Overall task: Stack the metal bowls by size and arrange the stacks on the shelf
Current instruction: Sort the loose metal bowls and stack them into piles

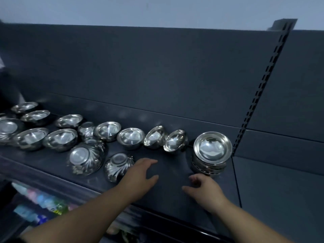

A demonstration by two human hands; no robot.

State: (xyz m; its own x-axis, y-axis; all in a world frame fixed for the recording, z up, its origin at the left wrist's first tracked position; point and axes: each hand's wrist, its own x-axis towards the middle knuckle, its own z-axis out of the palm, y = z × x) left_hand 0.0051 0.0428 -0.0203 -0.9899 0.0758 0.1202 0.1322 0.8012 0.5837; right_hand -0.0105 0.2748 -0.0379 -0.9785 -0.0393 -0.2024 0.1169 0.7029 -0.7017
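Back panel: big dark grey flat metal wall (pixel 140 67) behind everything.
Shelf: dark grey metal shelf board (pixel 171 172), all the bowls sit on this.
Upright: black slotted metal post (pixel 263 88) at the shelf's right end, looks slanted in this wide-angle view.
Loose bowls: a whole mess of shiny round steel bowls (pixel 60 138) spread over the left and middle, mostly rim-up, not sorted at all.
Lower shelf: blurry colourful packets (pixel 40 200) down below on the left, can't make out what they are.
Stack: nested pile of shiny steel bowls (pixel 212 151), rim-up, at the right end next to the post.
Big flipped bowl: fluted steel bowl lying upside down (pixel 85 157), front middle.
Small flipped bowl: smaller fluted steel bowl, also upside down (pixel 117 166), just to its right.
Tilted pair: two small steel bowls tipped on their sides (pixel 155 136), against each other, near the back.
Left hand (pixel 140 174): fingers relaxed and spread, nothing in it, right beside the small flipped bowl; can't tell if it touches.
Right hand (pixel 205 188): fingers loosely curled, gripping nothing, just in front of the stack.
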